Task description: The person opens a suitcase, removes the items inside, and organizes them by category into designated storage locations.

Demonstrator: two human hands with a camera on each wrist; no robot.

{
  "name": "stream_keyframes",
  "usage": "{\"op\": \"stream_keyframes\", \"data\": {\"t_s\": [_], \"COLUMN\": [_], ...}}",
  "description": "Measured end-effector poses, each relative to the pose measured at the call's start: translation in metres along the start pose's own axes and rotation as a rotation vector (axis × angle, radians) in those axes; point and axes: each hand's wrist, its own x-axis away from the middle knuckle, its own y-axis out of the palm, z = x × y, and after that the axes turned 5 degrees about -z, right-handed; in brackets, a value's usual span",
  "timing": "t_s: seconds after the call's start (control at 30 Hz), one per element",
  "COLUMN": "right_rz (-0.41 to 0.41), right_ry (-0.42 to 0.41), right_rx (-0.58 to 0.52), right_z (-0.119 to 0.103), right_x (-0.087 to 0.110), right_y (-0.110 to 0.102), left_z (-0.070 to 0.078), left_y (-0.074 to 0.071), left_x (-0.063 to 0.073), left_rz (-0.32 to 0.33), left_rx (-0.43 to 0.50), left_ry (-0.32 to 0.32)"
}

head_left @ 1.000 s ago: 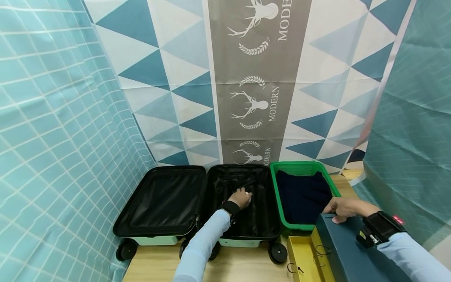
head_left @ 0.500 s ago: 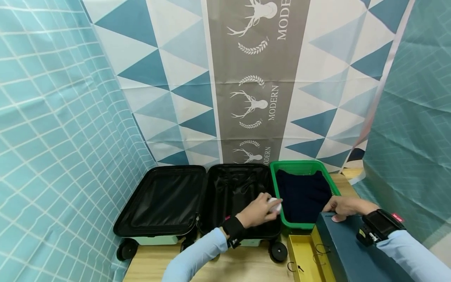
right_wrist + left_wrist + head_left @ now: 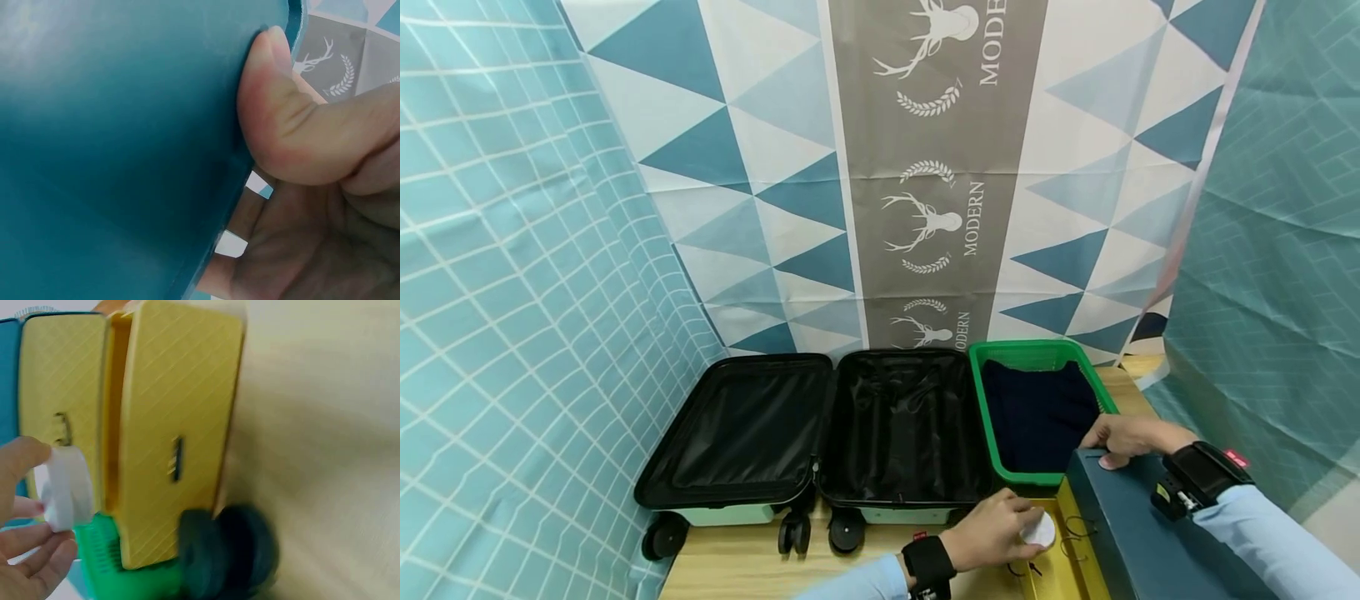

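My left hand pinches a small white round object, like a thick disc, between thumb and fingers. In the head view it hovers over a pulled-out yellow drawer. The left wrist view shows the disc edge-on beside the embossed drawer front, with its dark handle. My right hand grips the far top edge of a blue cabinet, thumb on its upper face. In the right wrist view the thumb presses the blue panel, the other fingers beyond its edge.
A suitcase lies open, its lid half on the left and its black-lined half in the middle, black wheels facing me. Right of it, a green basket holds dark navy cloth. Patterned curtains hang behind.
My left hand has come out of the suitcase with the white disc, moving right and toward me to the yellow drawer. The right hand keeps its grip on the cabinet edge.
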Motion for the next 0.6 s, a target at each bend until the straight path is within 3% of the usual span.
{"op": "stream_keyframes", "data": {"t_s": [0.2, 0.37, 0.6], "right_rz": [0.025, 0.034, 0.032], "right_ry": [0.067, 0.076, 0.075], "right_rx": [0.027, 0.041, 0.001], "right_z": [-0.003, -0.001, 0.001], "right_x": [-0.001, -0.002, -0.002], "right_y": [0.001, 0.002, 0.002], "left_z": [0.006, 0.009, 0.014], "left_y": [0.032, 0.048, 0.058], "left_x": [-0.001, -0.003, -0.013], "left_rz": [-0.029, -0.075, -0.232], "left_rx": [0.005, -0.002, 0.043], "left_ry": [0.003, -0.044, -0.117]}}
